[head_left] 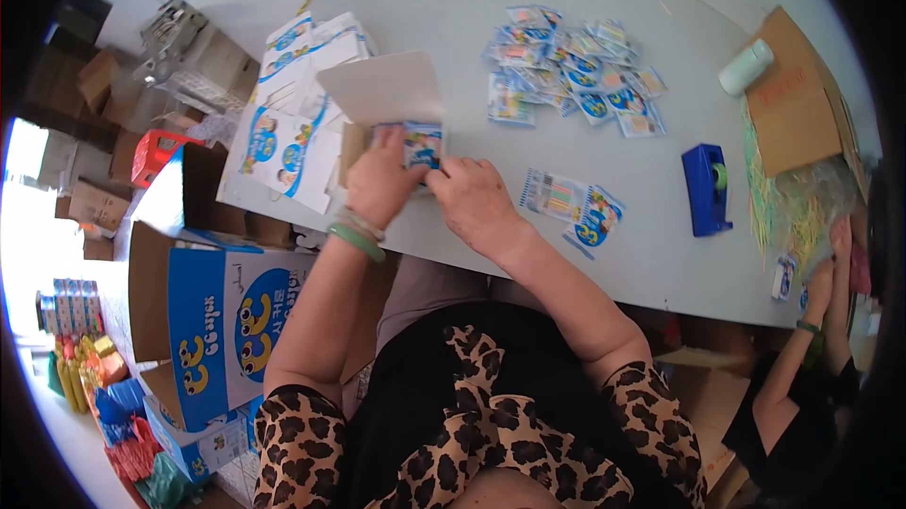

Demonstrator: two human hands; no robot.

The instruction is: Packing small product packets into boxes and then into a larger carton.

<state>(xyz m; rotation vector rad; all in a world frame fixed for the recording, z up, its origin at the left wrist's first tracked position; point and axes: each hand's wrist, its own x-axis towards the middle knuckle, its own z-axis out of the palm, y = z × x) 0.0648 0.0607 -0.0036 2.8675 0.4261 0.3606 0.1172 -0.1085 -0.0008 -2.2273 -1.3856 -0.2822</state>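
A small white carton (382,86) stands on the table with its lid flap raised at the back. Inside lie small blue printed packets (423,144). My left hand (379,177), with a green bangle at the wrist, reaches into the carton; its fingers and thumb are on the packets. Closed at the carton's front right edge is my right hand (472,200), its fingertips partly hidden. Just right of it lie two loose packets, one with coloured sticks showing (552,195) and one blue printed packet (596,216).
Farther back is a heap of packets (576,66). Flat printed cartons (293,132) are stacked at left. A blue tape dispenser (703,193), a pale green bottle (746,67) and a brown cardboard box (793,94) stand at right, near a co-worker's hands (823,273). A large blue-and-white box (222,330) is left of me.
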